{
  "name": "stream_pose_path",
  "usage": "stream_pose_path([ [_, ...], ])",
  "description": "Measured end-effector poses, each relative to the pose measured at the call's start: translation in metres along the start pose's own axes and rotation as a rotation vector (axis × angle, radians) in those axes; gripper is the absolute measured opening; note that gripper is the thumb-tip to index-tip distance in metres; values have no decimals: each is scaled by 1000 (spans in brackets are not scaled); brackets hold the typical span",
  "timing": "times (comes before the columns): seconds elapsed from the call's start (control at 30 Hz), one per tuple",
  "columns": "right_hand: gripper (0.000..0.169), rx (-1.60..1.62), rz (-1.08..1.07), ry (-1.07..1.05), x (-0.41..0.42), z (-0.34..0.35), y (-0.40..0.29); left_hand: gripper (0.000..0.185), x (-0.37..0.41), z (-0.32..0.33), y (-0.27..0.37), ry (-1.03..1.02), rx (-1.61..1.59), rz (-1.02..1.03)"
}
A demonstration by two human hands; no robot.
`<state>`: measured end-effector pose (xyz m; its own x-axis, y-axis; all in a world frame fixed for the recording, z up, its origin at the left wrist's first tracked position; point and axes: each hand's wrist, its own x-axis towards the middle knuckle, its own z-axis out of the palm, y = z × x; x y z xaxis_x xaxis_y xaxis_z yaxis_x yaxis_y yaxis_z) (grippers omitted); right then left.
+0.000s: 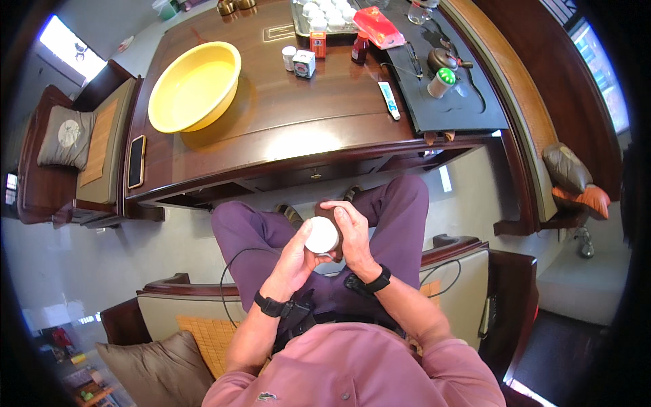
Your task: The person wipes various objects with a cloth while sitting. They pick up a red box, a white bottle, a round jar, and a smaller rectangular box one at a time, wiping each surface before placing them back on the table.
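Observation:
Above my lap I hold a brown bottle (328, 210) with a round white cap (322, 235) turned up toward me. My left hand (295, 259) has its thumb along the cap's left edge and its fingers curled beneath. Against the bottle's right side lies my right hand (355, 235), its fingers reaching over the brown body. Most of the bottle is hidden by the cap and my hands. Both wrists wear black straps.
Ahead stands a dark wooden table (305, 112) bearing a yellow basin (196, 86), phone (137, 162), small boxes (304, 64), white bottle (289, 58), red-brown bottle (360, 48), tube (389, 100) and black tea tray (457, 96). A green-topped container (441, 83) and teapot (441, 60) occupy the tray.

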<state>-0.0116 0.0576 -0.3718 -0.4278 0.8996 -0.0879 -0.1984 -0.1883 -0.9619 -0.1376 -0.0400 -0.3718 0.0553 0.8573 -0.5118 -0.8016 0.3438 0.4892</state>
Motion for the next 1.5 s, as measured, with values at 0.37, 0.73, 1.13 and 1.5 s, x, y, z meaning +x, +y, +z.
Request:
stream_pose_path([
  [0.37,35,170,-36,91,22,-17,-28,50,3,-3,5,-36,-114,107],
  [0.73,40,-581,-380,-260,7,2,-43,45,1,11,12,-224,-279,141],
  [1.13,38,-957,-742,-327,-2,15,-50,33,16,3,-3,-28,-254,149],
  [1.5,30,95,156,-95,31,-7,-17,42,6,9,16,-80,-107,137],
])
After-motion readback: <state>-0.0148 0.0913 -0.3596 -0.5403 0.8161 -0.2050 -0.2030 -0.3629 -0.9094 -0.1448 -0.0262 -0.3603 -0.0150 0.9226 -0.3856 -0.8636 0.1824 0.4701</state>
